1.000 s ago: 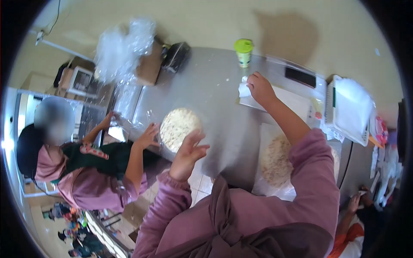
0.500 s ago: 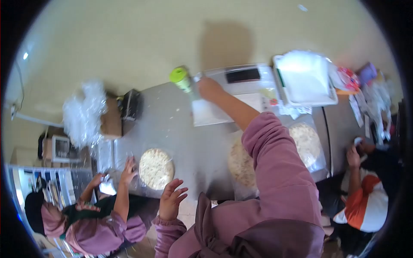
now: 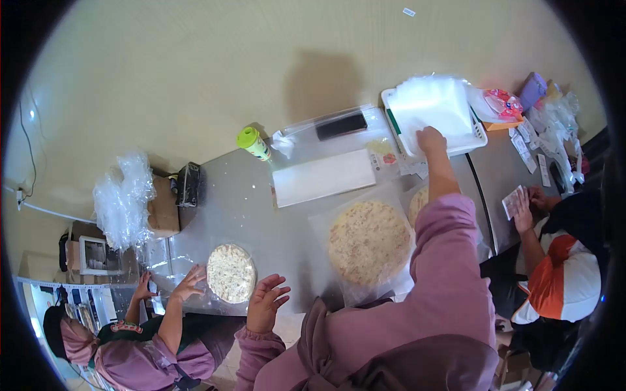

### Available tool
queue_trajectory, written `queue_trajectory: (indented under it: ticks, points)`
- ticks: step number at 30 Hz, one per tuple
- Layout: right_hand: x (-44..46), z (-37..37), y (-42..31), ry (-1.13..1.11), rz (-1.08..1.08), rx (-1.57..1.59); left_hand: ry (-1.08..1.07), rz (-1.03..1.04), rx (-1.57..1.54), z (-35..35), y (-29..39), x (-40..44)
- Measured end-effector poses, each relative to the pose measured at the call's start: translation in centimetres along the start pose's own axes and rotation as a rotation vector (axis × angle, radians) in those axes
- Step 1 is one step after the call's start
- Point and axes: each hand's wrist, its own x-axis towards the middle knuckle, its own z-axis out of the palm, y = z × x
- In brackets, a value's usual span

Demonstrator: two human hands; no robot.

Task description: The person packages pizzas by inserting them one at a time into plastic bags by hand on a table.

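My right hand [image 3: 432, 141] reaches into the white basket [image 3: 479, 140], its fingers bent down on the stack of clear plastic sheets [image 3: 433, 107]; what lies between the fingertips is hidden. Raised near the table's front edge, my left hand [image 3: 266, 303] has its fingers apart and holds nothing. To its left lies a round pizza-like disc [image 3: 231, 274]. A larger disc [image 3: 365, 242] rests on a plastic sheet in front of me, and another [image 3: 418, 203] is partly covered by my right arm. Behind them is a white rectangular pad [image 3: 324, 177].
A green-lidded cup [image 3: 254, 144], crumpled tissue [image 3: 283, 144] and black phone [image 3: 342, 127] stand or lie along the back. At left are a cardboard box [image 3: 163, 207], plastic bags [image 3: 124, 202] and a co-worker's hands [image 3: 189, 283]. Another person holds a packet [image 3: 515, 202] at right.
My right hand has let go of the white tissue by the cup and moved right to the basket. My left hand stays raised. The left co-worker's hands have spread apart.
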Motion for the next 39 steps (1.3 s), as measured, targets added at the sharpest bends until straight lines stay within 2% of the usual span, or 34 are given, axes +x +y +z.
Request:
queue_trajectory:
  ticks: [2,3,6,10,12,14,18,19,20,22,23,24,25,26,27,28,29,30,32,33,35,36,37,38,39]
  points:
    - [1.1,1.1,1.0,-0.055,-0.028,0.092,-0.058,-0.008,0.014,0.3,-0.1,0.0]
    - [0.7,1.1,0.9,0.054,-0.047,0.084,-0.068,-0.008,0.018,0.7,0.1,0.1]
    - [-0.5,-0.3,0.9,0.092,-0.126,0.082,-0.105,0.019,0.046,1.4,0.9,-0.2]
    - [-6.1,-5.9,-1.8,0.162,-0.098,0.165,-0.148,0.048,0.037,1.1,1.1,-0.7]
    - [-8.0,-6.7,-2.9,0.239,-0.364,0.204,-0.154,0.044,0.042,0.8,0.9,-1.0]
    - [-12.8,-9.1,-5.1,0.163,-0.529,0.223,-0.193,0.051,0.021,0.0,0.4,-0.9]
    - [-24.1,-13.0,-8.8,-0.264,-0.882,0.223,-0.324,0.154,-0.023,-1.3,-0.8,-0.5]
    - [-27.2,-13.7,-9.3,-0.395,-0.973,0.289,-0.408,0.210,-0.106,-1.9,-1.5,-0.1]
    - [-30.0,-14.1,-9.5,-0.536,-1.059,0.347,-0.386,0.232,-0.150,-2.3,-1.6,-0.3]
    - [-34.0,-14.3,-9.7,-0.832,-1.160,0.328,-0.458,0.357,-0.098,-3.1,-1.5,-0.8]
    - [-35.7,-14.9,-9.9,-0.848,-1.192,0.288,-0.429,0.375,-0.135,-3.6,-1.5,-1.3]
    - [-37.2,-15.9,-10.1,-0.986,-1.214,0.291,-0.452,0.432,-0.086,-4.2,-1.4,-1.8]
    - [-38.2,-16.3,-10.4,-1.124,-1.226,0.292,-0.475,0.487,-0.032,-4.7,-1.2,-2.2]
    - [-38.4,-16.0,-10.5,-1.141,-1.241,0.261,-0.501,0.535,0.027,-5.4,-1.0,-2.6]
    - [-38.0,-15.5,-10.3,-1.170,-1.261,0.357,-0.482,0.537,0.003,-6.4,-1.1,-2.5]
    - [-37.7,-15.3,-10.1,-1.198,-1.273,0.459,-0.580,0.686,0.097,-7.4,-1.4,-2.2]
    - [-37.6,-15.4,-10.1,-1.207,-1.135,0.566,-0.679,0.833,0.198,-8.4,-1.9,-2.3]
    - [-37.4,-15.1,-10.0,-1.220,-1.133,0.552,-0.669,0.830,0.184,-9.3,-2.3,-3.0]
    - [-36.8,-13.3,-9.7,-1.244,-0.848,1.047,-0.514,0.396,0.050,-10.8,-2.4,-4.7]
    - [-36.9,-12.5,-9.8,-1.250,-0.846,1.040,-0.433,0.469,-0.019,-10.7,-1.8,-6.1]
    - [-37.2,-10.9,-10.3,-1.107,-0.699,1.101,-0.345,0.451,-0.039,-11.9,-1.8,-7.1]
    - [-37.3,-9.5,-10.7,-1.121,-0.698,1.096,-0.263,0.438,-0.050,-12.6,-1.9,-7.4]
    - [-37.5,-8.1,-11.2,-0.961,-0.732,0.952,-0.226,0.532,0.007,-13.3,-2.0,-7.4]
    - [-37.8,-7.1,-11.6,-0.800,-0.763,0.807,-0.212,0.528,0.005,-14.0,-2.0,-7.7]
    - [-38.8,-6.6,-12.3,-0.814,-0.768,0.805,-0.138,0.537,0.068,-14.7,-2.0,-8.2]
